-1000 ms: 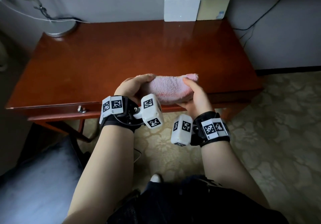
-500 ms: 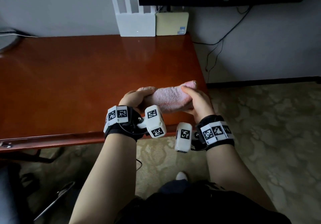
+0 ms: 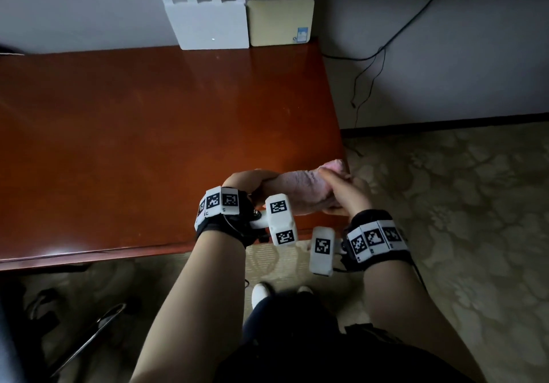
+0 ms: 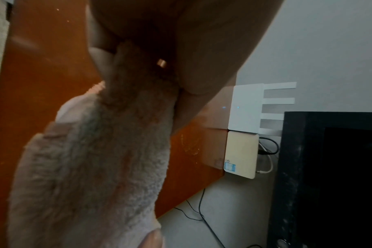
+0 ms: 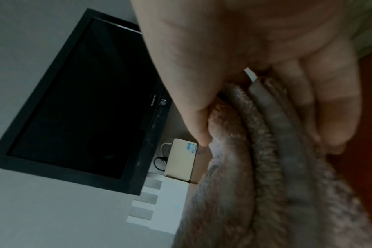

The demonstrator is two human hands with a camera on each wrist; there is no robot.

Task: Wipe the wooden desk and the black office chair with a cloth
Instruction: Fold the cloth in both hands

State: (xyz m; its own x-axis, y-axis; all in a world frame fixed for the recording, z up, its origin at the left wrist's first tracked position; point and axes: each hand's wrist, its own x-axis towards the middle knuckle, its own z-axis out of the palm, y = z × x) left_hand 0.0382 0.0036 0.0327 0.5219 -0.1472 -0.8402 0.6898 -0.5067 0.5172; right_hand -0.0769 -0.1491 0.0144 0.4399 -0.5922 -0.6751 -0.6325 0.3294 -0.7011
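Cloth [image 3: 300, 191], pink and folded into a thick pad, is held above the near right corner of the wooden desk [image 3: 148, 145]; contact with the surface cannot be confirmed. Left hand [image 3: 248, 182] grips one end with curled fingers. Right hand [image 3: 346, 194] pinches the other end between thumb and fingers. Judged progress: early, since no wiped area is discernible on the desk. Only a metal leg [image 3: 89, 335] that may belong to the office chair shows, lower left. No containers are visible.
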